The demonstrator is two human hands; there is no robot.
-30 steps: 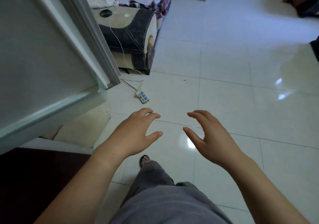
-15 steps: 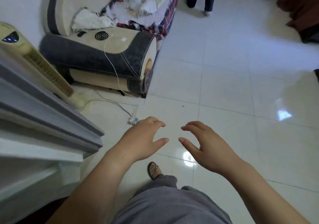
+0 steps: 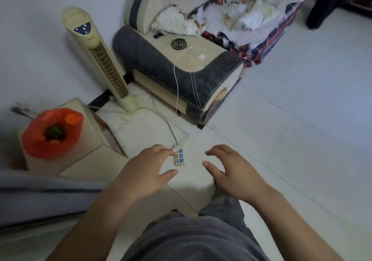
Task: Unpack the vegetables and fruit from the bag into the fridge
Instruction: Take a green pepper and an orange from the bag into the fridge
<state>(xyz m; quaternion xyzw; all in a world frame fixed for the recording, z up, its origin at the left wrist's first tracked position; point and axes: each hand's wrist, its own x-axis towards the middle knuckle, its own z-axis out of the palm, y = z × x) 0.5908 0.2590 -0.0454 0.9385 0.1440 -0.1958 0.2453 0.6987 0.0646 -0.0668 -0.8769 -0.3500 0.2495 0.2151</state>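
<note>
Tile floor [image 3: 291, 130] | orange bag [image 3: 50, 138] on box [image 3: 90, 132] | left hand [image 3: 145, 172], right hand [image 3: 235, 174] empty

Noted: floor [image 3: 302, 119] pale tile, smooth, glossy. At 9 o'clock, bag [image 3: 36, 140] thin orange plastic, translucent, slight sheen. At 11 o'clock, tower fan [image 3: 104, 63] cream plastic, smooth. At 12 o'clock, sofa [image 3: 161, 63] grey-and-cream cloth, matt. At 6 o'clock, trousers [image 3: 191, 240] grey cloth, matt.

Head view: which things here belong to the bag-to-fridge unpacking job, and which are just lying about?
Job:
- orange bag, something dark green inside, on a beige box
- left hand and right hand, both empty

Lying about:
- tower fan
- sofa
- mosquito coil
- power strip
- white cable
</note>
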